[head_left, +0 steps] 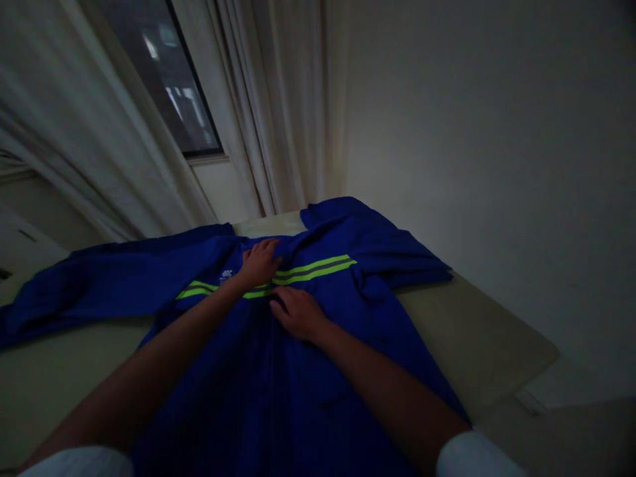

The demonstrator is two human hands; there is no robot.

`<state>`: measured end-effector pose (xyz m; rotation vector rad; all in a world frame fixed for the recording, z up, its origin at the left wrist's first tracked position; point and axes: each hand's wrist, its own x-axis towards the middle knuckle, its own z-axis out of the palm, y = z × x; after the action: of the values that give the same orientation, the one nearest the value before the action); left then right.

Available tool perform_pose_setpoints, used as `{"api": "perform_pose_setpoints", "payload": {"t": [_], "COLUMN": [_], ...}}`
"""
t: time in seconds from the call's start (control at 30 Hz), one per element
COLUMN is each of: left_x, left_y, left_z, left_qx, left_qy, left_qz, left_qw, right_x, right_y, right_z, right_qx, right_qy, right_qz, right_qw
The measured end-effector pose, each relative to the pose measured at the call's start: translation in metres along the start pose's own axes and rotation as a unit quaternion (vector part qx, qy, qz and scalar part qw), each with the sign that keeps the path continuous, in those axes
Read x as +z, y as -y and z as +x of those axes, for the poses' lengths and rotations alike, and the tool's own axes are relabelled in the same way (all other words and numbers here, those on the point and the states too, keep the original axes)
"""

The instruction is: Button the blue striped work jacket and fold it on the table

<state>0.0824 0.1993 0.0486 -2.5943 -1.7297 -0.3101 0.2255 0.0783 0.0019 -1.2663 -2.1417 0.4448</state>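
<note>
Sleeve at nine: with the clock centred between the two hands and twelve pointing away from the person, one sleeve (109, 285) of the blue jacket (233, 384) stretched along the table (477, 331) and out of view.
Badge at ten: a small pale badge (226, 273) sat on the chest, just beside the left hand.
Left hand: the left hand (261, 263) lay on the upper chest near the collar end, fingers bent; I could not tell whether they pinched any cloth.
Front seam: the seam (271, 371) ran from the hands to six, along the body's long axis; the right hand was nearer its lower run, the left nearer the collar.
Right hand: the right hand (298, 315) rested at five, by the seam and just below the bright stripe (318, 268), fingers curled, thumb toward the seam; whether it gripped cloth could not be told.
Sleeve at two: the other sleeve (392, 245) lay thick, perhaps doubled over, its lower end near the table's right edge.
Edges and room: table top showed at eight and at four; the curtain (293, 99) hung beyond the far edge at twelve, and the wall (497, 165) stood at two.
</note>
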Motion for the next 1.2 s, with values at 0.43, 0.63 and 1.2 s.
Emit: {"api": "perform_pose_setpoints", "payload": {"t": [0.43, 0.63, 1.2], "left_x": [-0.04, -0.035, -0.056], "left_y": [-0.028, -0.053, -0.073], "left_z": [-0.259, -0.351, -0.296], "left_qx": [0.035, 0.067, 0.104], "left_qy": [0.087, 0.058, 0.162], "left_qz": [-0.036, -0.158, -0.077], "left_qw": [0.995, 0.983, 0.978], "right_x": [-0.015, -0.019, -0.028], "right_y": [0.026, 0.114, 0.111], "right_z": [-0.013, -0.113, -0.177], "right_qx": [-0.053, -0.046, 0.108], "right_qy": [-0.058, 0.089, -0.004], "right_qz": [0.015, -0.068, 0.034], "right_qw": [0.997, 0.993, 0.994]}}
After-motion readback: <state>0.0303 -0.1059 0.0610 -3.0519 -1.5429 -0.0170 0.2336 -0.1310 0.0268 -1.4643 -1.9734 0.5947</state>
